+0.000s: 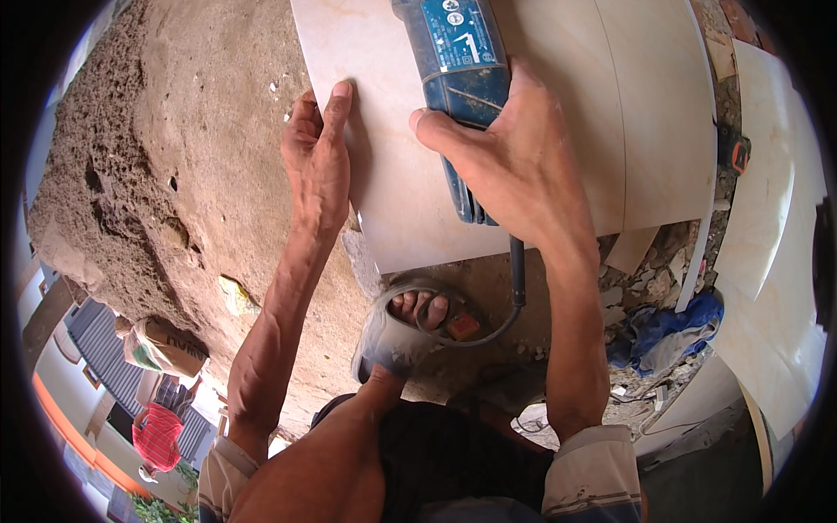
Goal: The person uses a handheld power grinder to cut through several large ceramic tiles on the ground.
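Observation:
A large cream tile (pixel 384 205) lies in front of me, with a thin dark line running along its right part. My right hand (pixel 523 148) is wrapped round the body of a blue angle grinder (pixel 462 87); its front end is cut off by the top of the picture, so the disc is hidden. A dark cord (pixel 518 279) leaves the tool's near end and curves down by my foot. My left hand (pixel 321 148) pinches the tile's left edge, thumb on top and fingers curled beneath.
My sandalled foot (pixel 410 318) stands at the tile's near edge. Rubble, a blue cloth (pixel 667 331), a tape measure (pixel 735 150) and more tile pieces (pixel 767 209) lie to the right. Sandy ground (pixel 209 113) slopes at left; a person in red (pixel 159 436) is farther off.

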Available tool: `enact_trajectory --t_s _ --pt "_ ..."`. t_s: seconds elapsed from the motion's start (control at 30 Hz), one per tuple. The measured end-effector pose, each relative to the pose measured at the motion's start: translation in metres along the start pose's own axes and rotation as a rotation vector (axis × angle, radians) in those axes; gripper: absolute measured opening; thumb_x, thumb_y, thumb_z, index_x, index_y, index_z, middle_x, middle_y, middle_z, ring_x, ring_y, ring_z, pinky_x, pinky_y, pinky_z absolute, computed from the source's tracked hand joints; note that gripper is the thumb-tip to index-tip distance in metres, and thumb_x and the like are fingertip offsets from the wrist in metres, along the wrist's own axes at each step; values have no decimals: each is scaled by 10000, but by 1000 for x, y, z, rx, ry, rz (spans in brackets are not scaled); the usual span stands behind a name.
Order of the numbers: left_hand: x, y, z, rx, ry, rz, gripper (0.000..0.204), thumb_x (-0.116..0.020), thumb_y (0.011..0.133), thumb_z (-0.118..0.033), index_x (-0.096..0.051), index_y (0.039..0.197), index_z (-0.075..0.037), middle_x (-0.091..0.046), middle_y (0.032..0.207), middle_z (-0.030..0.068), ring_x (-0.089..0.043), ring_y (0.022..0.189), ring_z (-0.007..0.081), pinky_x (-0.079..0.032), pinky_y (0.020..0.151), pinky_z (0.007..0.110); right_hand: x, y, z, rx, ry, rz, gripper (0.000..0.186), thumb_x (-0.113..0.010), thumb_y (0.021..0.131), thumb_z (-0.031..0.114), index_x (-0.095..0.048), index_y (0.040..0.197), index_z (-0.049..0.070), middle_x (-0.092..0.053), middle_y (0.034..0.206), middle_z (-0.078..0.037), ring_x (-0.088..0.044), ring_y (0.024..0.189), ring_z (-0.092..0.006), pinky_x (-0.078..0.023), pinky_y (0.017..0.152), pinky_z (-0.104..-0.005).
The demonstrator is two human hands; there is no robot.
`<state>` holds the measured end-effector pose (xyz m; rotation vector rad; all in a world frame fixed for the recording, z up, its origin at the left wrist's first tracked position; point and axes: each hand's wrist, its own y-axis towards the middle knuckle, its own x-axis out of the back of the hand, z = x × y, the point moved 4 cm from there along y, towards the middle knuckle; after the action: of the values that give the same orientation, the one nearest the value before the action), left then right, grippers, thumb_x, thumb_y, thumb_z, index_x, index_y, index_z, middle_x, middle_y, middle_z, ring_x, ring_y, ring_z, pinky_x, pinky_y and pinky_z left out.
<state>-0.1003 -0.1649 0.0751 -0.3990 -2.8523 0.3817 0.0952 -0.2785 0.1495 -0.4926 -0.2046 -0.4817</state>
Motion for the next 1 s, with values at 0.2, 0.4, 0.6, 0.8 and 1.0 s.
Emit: enact_trajectory --t_s 0.2,0.4,0.6,0.8,1.0 --pt "0 -8 2 25 -40 0 489 -786 1015 -423 -672 1241 -5 -734 1057 48 -621 948 89 -495 887 263 1 -7 -3 -35 8 17 543 -795 799 288 -602 1072 -141 -711 808 -224 -756 712 -283 -609 647 -409" --pt "0 -18 3 42 -75 1 495 -793 1008 -423 -675 1259 -14 -731 1068 44 -617 967 94 -491 898 273 2 -14 -5 -67 16 37 589 -817 787 303 -605 1101 -147 -727 856 -246 -777 782 -303 -613 694 -420" --pt "5 -30 9 74 -63 17 480 -780 1016 -428 -673 1251 -23 -721 1044 33 -607 969 89 -484 911 275 2 -21 -9 -47 14 9 600 -820 786 308 -604 1107 -151 -721 847 -243 -772 781 -306 -610 697 -429" --pt "4 -40 8 105 -68 13 492 -768 1022 -444 -663 1255 -24 -713 1058 33 -600 982 87 -484 923 275 2 -27 -13 -70 21 19 542 -837 808 336 -646 1101 -78 -722 836 -162 -717 736 -235 -584 695 -402" --pt "7 -51 12 124 -94 37 489 -755 1035 -430 -651 1283 -22 -718 1112 42 -611 1028 90 -490 951 278 1 -32 -16 -24 44 2 525 -808 792 285 -605 1055 -122 -686 750 -189 -742 682 -261 -598 630 -404"
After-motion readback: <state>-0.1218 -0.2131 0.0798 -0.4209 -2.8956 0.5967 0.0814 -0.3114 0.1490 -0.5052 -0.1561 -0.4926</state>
